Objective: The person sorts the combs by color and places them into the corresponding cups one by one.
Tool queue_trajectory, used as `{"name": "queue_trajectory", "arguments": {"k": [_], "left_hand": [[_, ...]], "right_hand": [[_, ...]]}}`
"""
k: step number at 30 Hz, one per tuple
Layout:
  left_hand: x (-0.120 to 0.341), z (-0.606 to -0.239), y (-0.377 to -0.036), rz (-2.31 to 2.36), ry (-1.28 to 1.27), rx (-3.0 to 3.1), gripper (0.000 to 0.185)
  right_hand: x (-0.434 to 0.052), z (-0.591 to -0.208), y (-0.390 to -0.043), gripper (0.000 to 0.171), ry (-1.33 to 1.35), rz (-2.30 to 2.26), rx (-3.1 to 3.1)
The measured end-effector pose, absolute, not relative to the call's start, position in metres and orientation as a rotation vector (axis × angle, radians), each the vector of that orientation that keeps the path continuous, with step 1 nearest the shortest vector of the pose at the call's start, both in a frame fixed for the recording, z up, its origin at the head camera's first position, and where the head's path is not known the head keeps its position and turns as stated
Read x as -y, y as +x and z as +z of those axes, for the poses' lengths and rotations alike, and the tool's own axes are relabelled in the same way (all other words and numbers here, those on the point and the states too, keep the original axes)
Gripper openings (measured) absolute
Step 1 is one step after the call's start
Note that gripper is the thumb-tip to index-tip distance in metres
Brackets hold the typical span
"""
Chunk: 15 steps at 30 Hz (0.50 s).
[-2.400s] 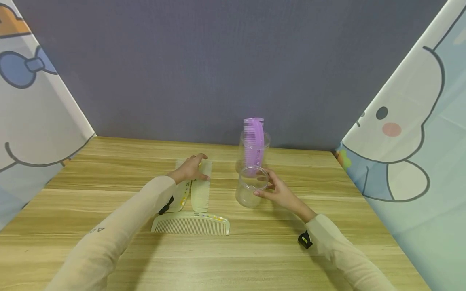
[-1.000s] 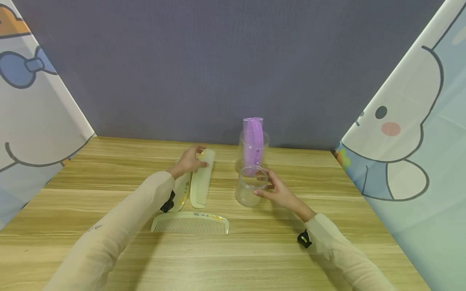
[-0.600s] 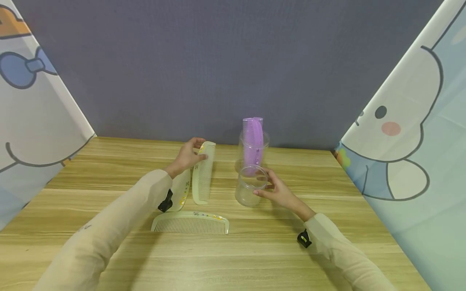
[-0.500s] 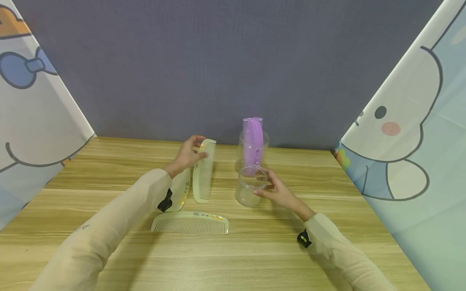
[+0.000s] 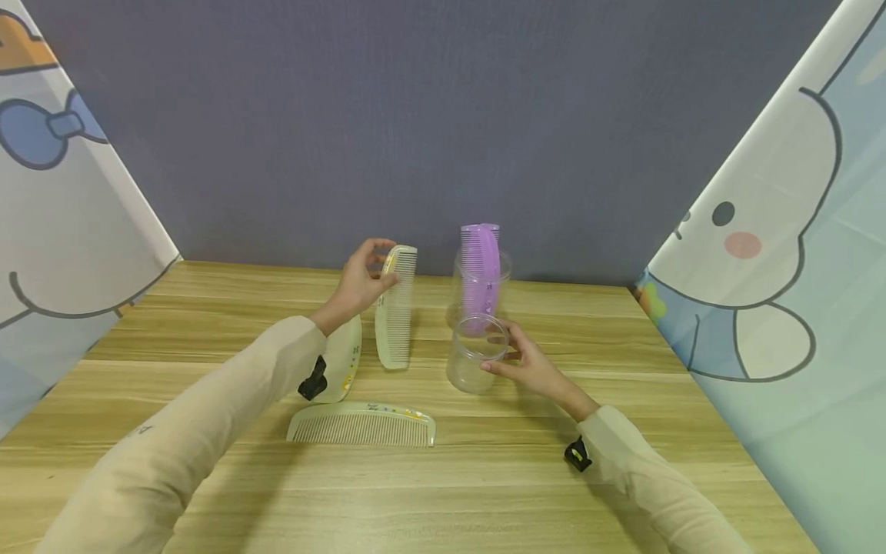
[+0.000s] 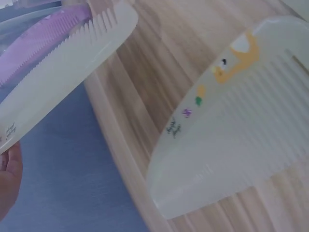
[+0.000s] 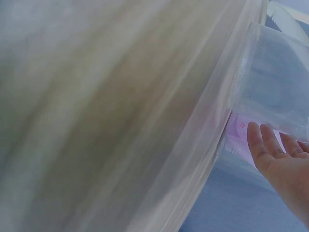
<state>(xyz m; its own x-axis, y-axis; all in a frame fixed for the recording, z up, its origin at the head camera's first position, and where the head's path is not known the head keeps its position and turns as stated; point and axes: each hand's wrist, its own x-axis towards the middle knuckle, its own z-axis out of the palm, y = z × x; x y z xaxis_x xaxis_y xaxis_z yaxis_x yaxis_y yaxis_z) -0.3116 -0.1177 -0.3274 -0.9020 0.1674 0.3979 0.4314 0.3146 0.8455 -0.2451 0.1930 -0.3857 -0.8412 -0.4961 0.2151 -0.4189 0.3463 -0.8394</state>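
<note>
My left hand [image 5: 361,278] pinches a pale green comb [image 5: 398,308] by its upper end, thumb across the face. The comb stands nearly upright, teeth to the right; in the left wrist view this held comb [image 6: 72,63] slants across the upper left. My right hand [image 5: 529,365] holds a clear plastic cup [image 5: 471,373] from its right side, thumb in front. In the right wrist view the fingers [image 7: 263,145] lie against the cup's wall [image 7: 275,77]. Through the clear wall I see nothing inside this cup.
Behind the held cup stands another clear cup [image 5: 457,288] with purple combs [image 5: 481,269] in it. A green comb [image 5: 363,425] lies crosswise in front; another green comb [image 5: 346,362] lies partly under my left forearm. A dark panel [image 5: 415,138] closes the table's back.
My left hand has taken hold of the middle green comb, lifted its upper end and raised it off the table, away and slightly rightward. The right hand and its cup stay in place.
</note>
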Motion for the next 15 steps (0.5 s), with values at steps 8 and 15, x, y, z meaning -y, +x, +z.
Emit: {"name": "queue_trajectory", "arguments": {"k": [8,15], "left_hand": [[0.11,-0.303,-0.3,-1.659,-0.577,2.218,0.054],[0.1,-0.272,-0.281,-1.693,-0.643,2.081,0.05]], "right_hand": [[-0.193,-0.385,-0.245,0.069,-0.865,-1.524,-2.52],[-0.193,-0.386,-0.246,0.07,-0.862,-1.53,-2.526]]}}
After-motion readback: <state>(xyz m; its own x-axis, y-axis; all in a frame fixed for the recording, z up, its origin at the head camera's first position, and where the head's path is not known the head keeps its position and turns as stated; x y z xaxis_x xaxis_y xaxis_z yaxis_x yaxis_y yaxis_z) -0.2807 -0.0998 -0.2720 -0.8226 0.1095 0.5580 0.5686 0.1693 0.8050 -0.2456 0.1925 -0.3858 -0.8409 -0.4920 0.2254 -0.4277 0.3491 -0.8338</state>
